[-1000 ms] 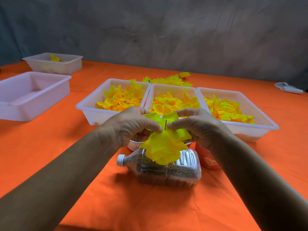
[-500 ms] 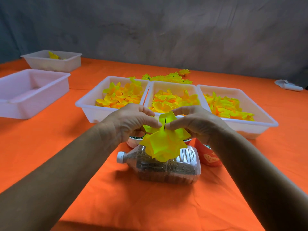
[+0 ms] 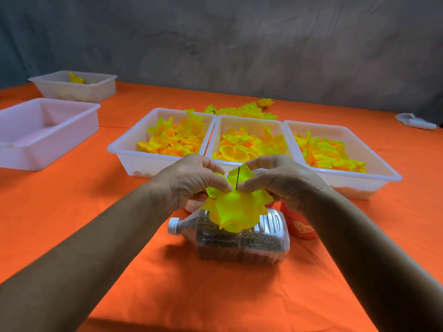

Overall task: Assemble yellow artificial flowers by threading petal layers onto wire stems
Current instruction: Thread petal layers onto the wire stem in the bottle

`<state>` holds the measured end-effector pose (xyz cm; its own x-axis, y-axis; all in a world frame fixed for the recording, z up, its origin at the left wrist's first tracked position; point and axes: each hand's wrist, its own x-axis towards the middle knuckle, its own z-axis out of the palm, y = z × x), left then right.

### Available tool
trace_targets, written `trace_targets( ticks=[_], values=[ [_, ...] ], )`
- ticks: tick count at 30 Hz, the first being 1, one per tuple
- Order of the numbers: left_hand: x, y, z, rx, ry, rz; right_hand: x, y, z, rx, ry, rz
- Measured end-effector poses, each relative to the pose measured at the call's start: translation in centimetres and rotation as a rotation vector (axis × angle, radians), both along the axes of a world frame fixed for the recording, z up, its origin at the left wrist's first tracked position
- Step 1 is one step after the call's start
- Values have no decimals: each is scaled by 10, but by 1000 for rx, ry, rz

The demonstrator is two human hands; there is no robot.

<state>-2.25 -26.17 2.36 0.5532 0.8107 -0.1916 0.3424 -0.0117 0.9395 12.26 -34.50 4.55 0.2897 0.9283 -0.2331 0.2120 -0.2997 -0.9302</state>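
Observation:
Above the table's middle, my left hand (image 3: 191, 180) and my right hand (image 3: 280, 180) pinch a stack of yellow petal layers (image 3: 236, 209) from either side. A thin dark wire stem (image 3: 237, 178) sticks up through the centre of the layers, between my fingertips. The petals hang down in front of a plastic bottle (image 3: 239, 238) lying on its side. Behind my hands stand three white trays of loose yellow-orange petals: left (image 3: 124, 149), middle (image 3: 251, 119) and right (image 3: 388, 173).
An orange cloth (image 3: 215, 295) covers the table. Two more white trays sit at the left, a near one (image 3: 48, 152) and a far one (image 3: 79, 92) holding a yellow piece. Finished flowers (image 3: 242, 110) lie behind the trays. A red packet (image 3: 299, 226) sits beside the bottle. A white object (image 3: 414, 121) lies far right.
Both hands have risen slightly with the petal stack. More of the wire stem shows above the petals than before.

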Motion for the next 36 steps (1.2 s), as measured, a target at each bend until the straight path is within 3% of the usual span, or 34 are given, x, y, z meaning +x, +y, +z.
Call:
trace_targets(
  ticks=[8, 19, 36],
  values=[
    [2, 0, -2, 22, -2, -4, 4, 2, -5, -23, 94, 29],
    [5, -1, -5, 90, 34, -15, -1, 5, -9, 7, -125, 40],
    [1, 6, -10, 40, 73, -66, 3, 6, -21, 54, -146, 3]
  ],
)
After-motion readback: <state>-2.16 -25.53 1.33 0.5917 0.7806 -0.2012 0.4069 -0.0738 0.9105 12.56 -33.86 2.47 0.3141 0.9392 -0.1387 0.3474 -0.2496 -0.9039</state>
